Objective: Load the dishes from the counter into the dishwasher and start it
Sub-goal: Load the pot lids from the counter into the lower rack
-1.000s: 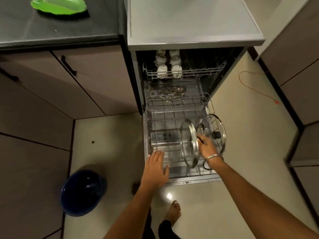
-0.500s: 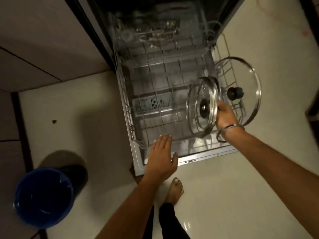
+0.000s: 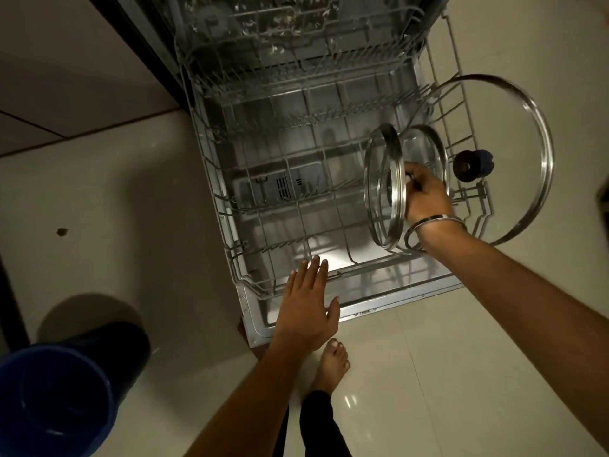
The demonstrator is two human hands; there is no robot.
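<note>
Bucket (image 3: 56,400), blue, stands on the pale floor tile at the near left, well apart from the dishwasher. Small dark speck on the tile beyond it.

Lower rack (image 3: 263,206) is pulled out over the open dishwasher door (image 3: 395,308); mostly bare wire tines across its left and middle. Upper rack (image 3: 296,31) sits farther back inside the machine, contents too dim to identify.

Left hand (image 3: 309,305) hovers flat at the near edge of the lower rack, palm down, fingers straight and side by side, thumb spread out to the right. Fingertips (image 3: 314,262) overlap the rack's front wire; contact cannot be confirmed. It holds nothing.

Bare foot (image 3: 334,361) on the tile just near of the door edge.

Small glass lid (image 3: 385,189), steel-rimmed, stands on edge in the right part of the lower rack. Right hand (image 3: 426,192) is just right of it, fingers curled and closed at the lid's centre, seemingly on its knob, which is hidden. Steel bangle (image 3: 438,222) on that wrist.

Second small lid (image 3: 428,143) stands just behind the hand. Large glass lid (image 3: 514,133) with dark knob (image 3: 473,166) stands upright at the rack's right side, leaning outward past the rack wall.
</note>
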